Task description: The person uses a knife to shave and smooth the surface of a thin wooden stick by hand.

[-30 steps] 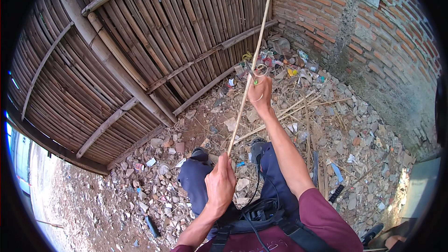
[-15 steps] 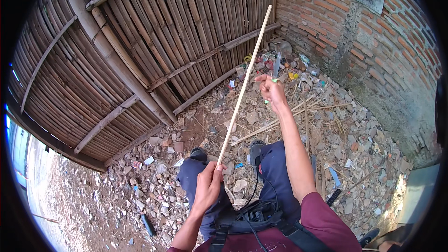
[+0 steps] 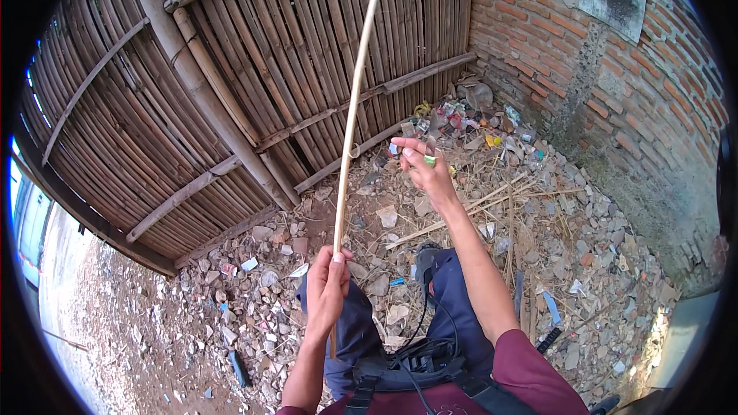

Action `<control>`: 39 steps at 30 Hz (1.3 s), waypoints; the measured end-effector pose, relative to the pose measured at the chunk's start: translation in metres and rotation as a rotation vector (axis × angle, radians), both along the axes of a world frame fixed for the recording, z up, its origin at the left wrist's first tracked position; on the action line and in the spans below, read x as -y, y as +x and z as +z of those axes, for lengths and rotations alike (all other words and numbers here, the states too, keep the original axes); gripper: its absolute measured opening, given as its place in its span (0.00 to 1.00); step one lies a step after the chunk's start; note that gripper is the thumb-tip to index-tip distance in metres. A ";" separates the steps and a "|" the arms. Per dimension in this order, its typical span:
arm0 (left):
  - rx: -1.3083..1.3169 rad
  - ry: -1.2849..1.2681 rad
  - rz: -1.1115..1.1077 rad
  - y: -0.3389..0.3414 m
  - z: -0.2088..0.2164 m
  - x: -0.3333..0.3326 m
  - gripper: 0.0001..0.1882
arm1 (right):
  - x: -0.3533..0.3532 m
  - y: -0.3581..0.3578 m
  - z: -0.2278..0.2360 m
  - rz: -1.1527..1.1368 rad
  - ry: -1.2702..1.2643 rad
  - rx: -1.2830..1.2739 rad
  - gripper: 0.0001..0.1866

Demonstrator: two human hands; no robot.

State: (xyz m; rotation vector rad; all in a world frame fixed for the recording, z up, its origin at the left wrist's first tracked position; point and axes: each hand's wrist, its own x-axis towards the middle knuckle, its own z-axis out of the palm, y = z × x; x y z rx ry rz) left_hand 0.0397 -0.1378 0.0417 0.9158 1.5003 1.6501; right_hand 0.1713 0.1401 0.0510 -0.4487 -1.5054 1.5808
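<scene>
My left hand (image 3: pixel 327 292) is closed round the lower part of a long pale bamboo strip (image 3: pixel 353 100). The strip rises away from me, past the top edge of the view, and its lower end shows below my hand. To its right, my right hand (image 3: pixel 427 177) grips a knife (image 3: pixel 430 144). A bit of green shows at the knife's handle, and its blade is blurred and points away from me. My right index finger reaches out toward the strip, with a gap between them. A thin curl (image 3: pixel 354 151) hangs on the strip's side.
A bamboo-slat wall (image 3: pixel 307 46) stands ahead and left; a brick wall (image 3: pixel 530 27) closes the right. Rubble and litter (image 3: pixel 254 300) cover the ground. Several cut strips (image 3: pixel 492 198) lie right of centre. My knees (image 3: pixel 450 277) are bent below my hands.
Both hands have shifted left and the strip stands more upright, its far end now beyond the top edge. The knife is nearer to me and blurred. The curl has appeared on the strip.
</scene>
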 end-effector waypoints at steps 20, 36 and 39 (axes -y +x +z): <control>-0.622 -0.056 0.108 0.027 -0.011 -0.052 0.09 | 0.007 0.011 -0.006 0.015 -0.025 0.050 0.14; -0.531 -0.177 0.018 0.028 -0.018 -0.044 0.13 | -0.013 0.010 -0.025 -0.442 0.082 0.022 0.08; -0.520 -0.178 0.015 0.023 -0.021 -0.036 0.13 | -0.022 0.018 -0.017 -0.599 -0.067 -0.111 0.06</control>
